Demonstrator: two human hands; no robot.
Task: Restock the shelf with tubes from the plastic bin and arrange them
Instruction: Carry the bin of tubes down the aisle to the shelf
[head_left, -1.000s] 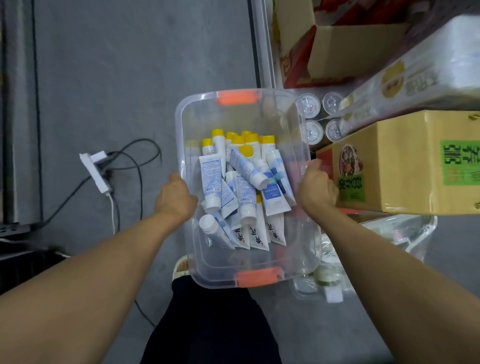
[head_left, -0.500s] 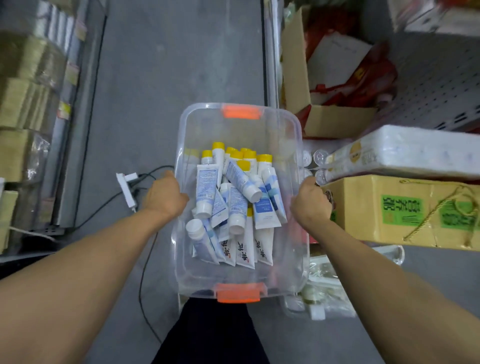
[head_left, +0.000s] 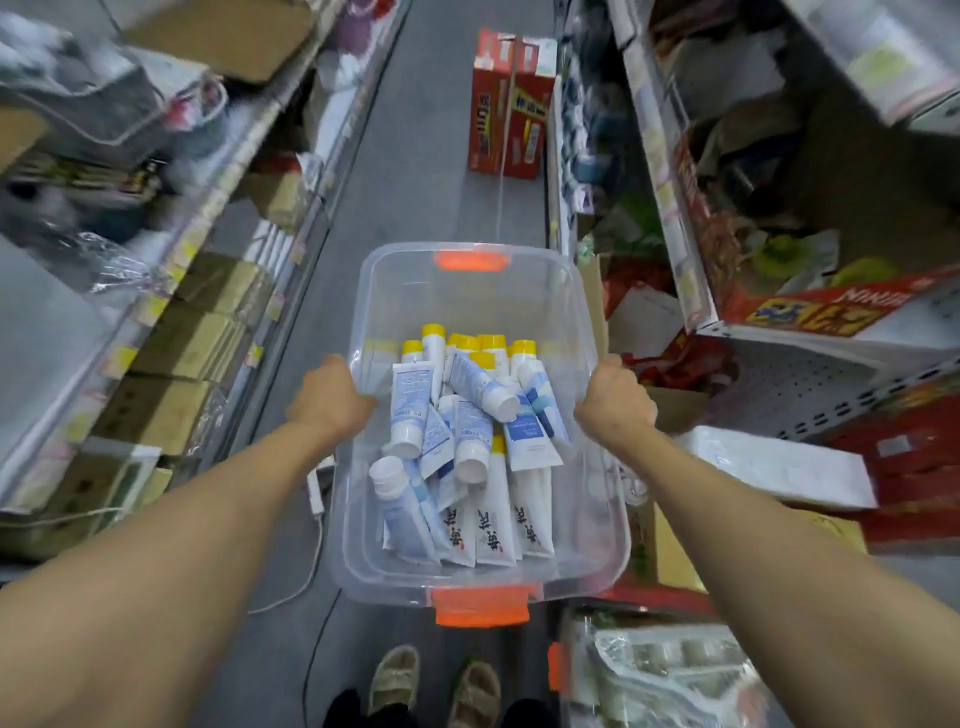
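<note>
Head view: shelf goods (head_left: 104, 156) blurred, hands' (head_left: 332, 400) fingers seemingly behind bin (head_left: 470, 291) rim

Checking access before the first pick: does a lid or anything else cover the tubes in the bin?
No. The clear bin has no lid and the tubes lie exposed. Left hand and right hand both grip its rims.

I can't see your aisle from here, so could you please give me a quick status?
Left hand and right hand grip the clear plastic bin by its sides. Tubes all inside. Red cartons on the floor ahead.
</note>
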